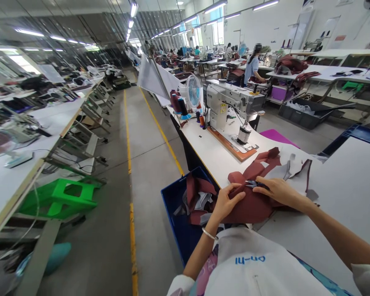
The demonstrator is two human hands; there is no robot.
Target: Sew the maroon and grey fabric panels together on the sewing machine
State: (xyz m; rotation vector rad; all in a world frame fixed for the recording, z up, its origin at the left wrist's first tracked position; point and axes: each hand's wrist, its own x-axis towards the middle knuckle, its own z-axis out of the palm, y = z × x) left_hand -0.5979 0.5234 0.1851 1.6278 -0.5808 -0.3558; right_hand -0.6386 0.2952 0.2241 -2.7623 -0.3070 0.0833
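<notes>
Reddish-brown fabric pieces (pixel 253 207) with pale grey backing lie at the front edge of the white sewing table. My left hand (pixel 228 202) pinches an edge of this fabric between thumb and fingers. In my right hand (pixel 273 190) are small dark thread snips (pixel 259 185), their metal tips pointing left at the fabric edge near my left fingertips. Beyond the fabric stands a grey and white sewing machine (pixel 217 105) on an orange-brown base plate (pixel 231 144).
A blue bin (pixel 172 218) holding more brown pieces stands left of my lap. Thread cones (pixel 182 107) and a small fan (pixel 193 91) are behind the machine. A person (pixel 253 68) works at a farther table. Another white surface (pixel 351 176) lies at right.
</notes>
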